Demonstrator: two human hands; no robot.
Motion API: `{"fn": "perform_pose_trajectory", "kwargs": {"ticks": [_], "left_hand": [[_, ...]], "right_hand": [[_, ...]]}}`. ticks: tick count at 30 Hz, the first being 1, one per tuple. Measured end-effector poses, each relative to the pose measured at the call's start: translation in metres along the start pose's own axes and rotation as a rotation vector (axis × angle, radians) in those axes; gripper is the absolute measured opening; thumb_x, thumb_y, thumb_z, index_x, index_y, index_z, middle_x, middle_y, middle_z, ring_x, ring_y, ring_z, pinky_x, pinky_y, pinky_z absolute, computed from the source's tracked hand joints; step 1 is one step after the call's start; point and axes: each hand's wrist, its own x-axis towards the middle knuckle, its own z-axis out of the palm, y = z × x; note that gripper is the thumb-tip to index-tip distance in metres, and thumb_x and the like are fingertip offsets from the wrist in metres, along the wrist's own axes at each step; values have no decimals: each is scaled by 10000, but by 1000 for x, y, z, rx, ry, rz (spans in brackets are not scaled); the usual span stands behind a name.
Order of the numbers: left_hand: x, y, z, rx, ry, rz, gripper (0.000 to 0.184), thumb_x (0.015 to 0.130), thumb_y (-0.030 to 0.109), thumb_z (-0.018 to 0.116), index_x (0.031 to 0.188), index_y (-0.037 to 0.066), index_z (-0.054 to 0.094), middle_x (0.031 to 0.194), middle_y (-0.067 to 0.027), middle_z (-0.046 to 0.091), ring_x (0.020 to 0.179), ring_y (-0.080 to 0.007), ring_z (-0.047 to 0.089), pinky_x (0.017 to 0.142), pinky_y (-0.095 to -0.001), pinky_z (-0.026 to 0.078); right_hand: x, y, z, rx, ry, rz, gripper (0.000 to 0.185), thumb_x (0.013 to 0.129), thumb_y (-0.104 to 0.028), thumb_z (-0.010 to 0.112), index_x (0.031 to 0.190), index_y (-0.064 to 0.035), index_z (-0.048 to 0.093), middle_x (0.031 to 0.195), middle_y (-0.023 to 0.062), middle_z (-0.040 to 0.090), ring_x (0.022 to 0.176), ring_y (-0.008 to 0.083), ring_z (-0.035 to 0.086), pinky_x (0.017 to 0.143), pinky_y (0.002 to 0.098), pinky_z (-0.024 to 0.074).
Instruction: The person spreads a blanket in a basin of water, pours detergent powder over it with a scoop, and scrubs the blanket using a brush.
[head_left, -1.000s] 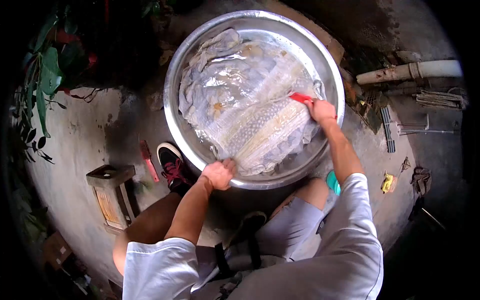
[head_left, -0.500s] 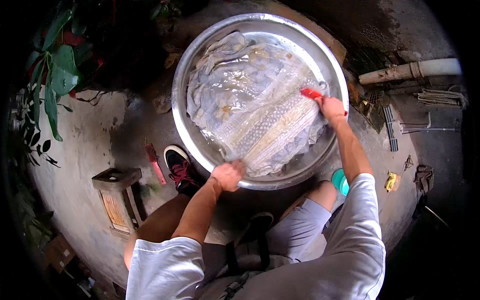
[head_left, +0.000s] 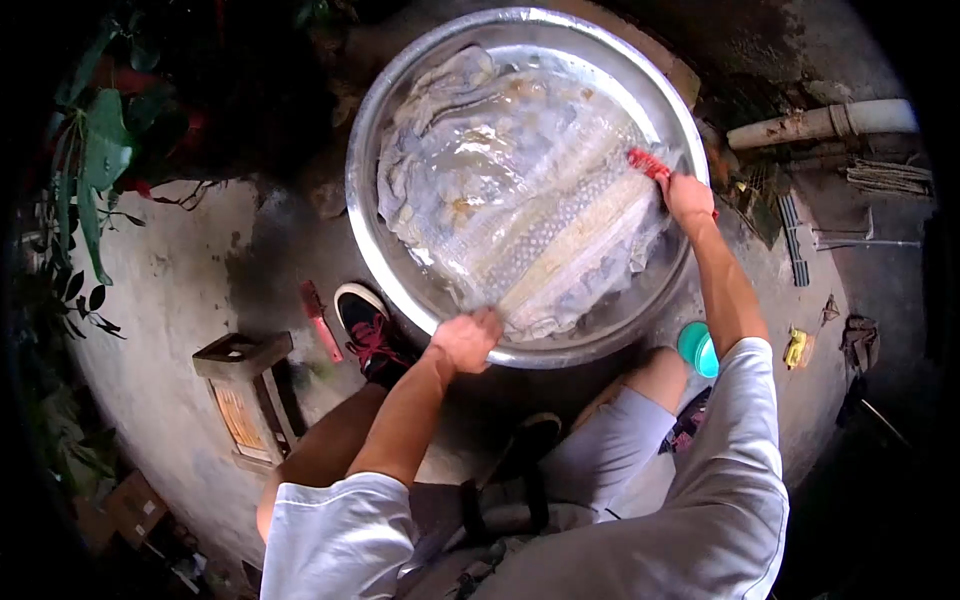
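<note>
A large round metal basin [head_left: 362, 235] stands in front of me, holding a wet, soaked cloth [head_left: 520, 235]. The cloth is pale grey with a dotted band and yellowish stripes, bunched at the upper left and pulled flatter along a diagonal. My right hand [head_left: 688, 198] is closed round the handle of a red scrub brush [head_left: 648, 162], its head at the cloth's upper right edge. Near the basin's front rim, my left hand [head_left: 470, 340] is closed on the cloth's lower edge; its fingertips are partly hidden.
A wooden stool [head_left: 245, 395] and another red brush [head_left: 320, 322] lie to the left. On the right are a teal cup [head_left: 698, 350], a pale pipe [head_left: 825, 125] and a small yellow object [head_left: 797, 348]. Leafy plants [head_left: 100, 150] hang at upper left.
My right hand and the red brush have moved slightly outward to the upper right across the cloth. The left hand stays at the front rim. The whole view has shifted a little.
</note>
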Motion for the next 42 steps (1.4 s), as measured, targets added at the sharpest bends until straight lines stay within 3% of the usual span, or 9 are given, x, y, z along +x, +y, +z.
{"fn": "perform_pose_trajectory", "kwargs": {"ticks": [6,8,10,14,17,23,30,36,42], "left_hand": [[-1,6,-8,8,38,26,620,660,396,768,1103,8,573,1131,-126,569,1104,-287,543,843,-373,525],[-1,8,-9,-13,-71,-26,648,653,393,767,1133,6,567,1123,-125,569,1092,-285,548,834,-371,525],[1,4,-6,3,-57,-26,643,655,387,764,1136,10,565,1120,-125,568,1087,-284,550,835,-371,524],[-2,2,-1,-7,-49,-27,629,662,374,755,1146,21,563,1118,-126,565,1083,-284,552,842,-371,523],[-2,8,-4,-26,-53,-29,627,658,381,759,1133,20,569,1125,-133,563,1093,-291,547,847,-376,524],[-4,7,-4,48,34,19,572,649,353,788,1068,25,578,1097,-117,564,1098,-273,544,858,-373,534],[-2,6,-7,0,-46,-11,571,655,378,757,1057,19,567,1051,-125,565,1048,-282,557,791,-384,536],[1,8,-11,6,-61,4,602,645,380,767,1071,1,576,1109,-138,572,1098,-288,553,819,-380,538],[-4,4,-6,-8,-49,6,617,649,370,769,1103,4,569,1128,-125,557,1092,-274,551,816,-378,540]], "right_hand": [[-152,-160,20,473,-230,-429,491,1016,-472,304,1269,-141,564,740,151,659,604,278,647,522,411,524],[-188,-202,87,351,313,-614,461,1009,-399,348,1291,-99,555,895,199,688,757,304,691,665,395,560],[-105,-130,27,261,-350,-487,441,995,-344,375,1250,-60,594,1032,232,680,904,323,695,800,400,554],[-21,-9,12,126,41,50,655,1012,-508,265,887,-54,720,851,193,709,768,347,701,695,451,561],[-76,-68,28,437,-190,170,653,1004,-538,248,1035,-60,691,798,218,686,746,375,683,691,489,537],[-146,-160,57,204,-149,-676,503,1005,-461,321,1098,-100,659,854,170,705,677,345,681,639,514,531],[-48,-42,3,219,-141,72,599,1012,-520,254,996,-72,651,809,165,699,720,344,687,589,479,541],[-192,-202,77,234,-205,-615,503,1021,-404,277,1143,-70,633,835,172,687,661,320,667,675,480,543],[-18,-10,13,134,13,-58,622,997,-510,316,897,-37,707,846,198,699,794,382,681,699,478,544]]}}
